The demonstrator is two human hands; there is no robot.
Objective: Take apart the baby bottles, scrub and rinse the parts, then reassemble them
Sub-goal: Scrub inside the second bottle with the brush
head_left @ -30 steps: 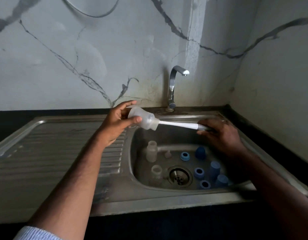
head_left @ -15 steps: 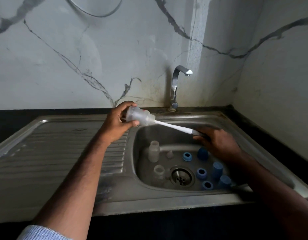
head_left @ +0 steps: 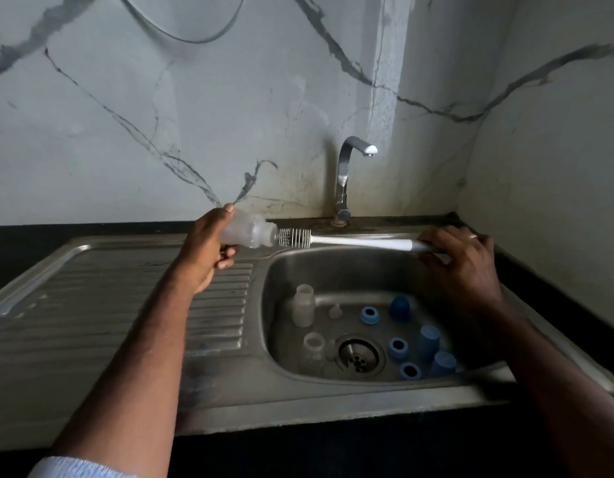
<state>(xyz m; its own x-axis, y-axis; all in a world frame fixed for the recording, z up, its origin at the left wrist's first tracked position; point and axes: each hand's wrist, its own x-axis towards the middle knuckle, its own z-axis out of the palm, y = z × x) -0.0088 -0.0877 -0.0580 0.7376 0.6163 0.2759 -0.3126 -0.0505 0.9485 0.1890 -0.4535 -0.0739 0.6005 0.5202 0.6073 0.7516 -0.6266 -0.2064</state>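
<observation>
a clear bottle is gripped in the left hand above the sink's far-left rim, mouth pointing right. the brush handle is held in the right hand, bristles just outside the mouth. a wet bottle could slip and knock the blue rings and caps in the basin; the small teat sits near the open drain.

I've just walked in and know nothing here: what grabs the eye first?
The two hands above the steel sink: the left hand grips a cloudy plastic baby bottle sideways, and the right hand holds a white-handled bottle brush, bristles just outside its mouth. Below, blue caps and rings stand scattered round the drain.
</observation>
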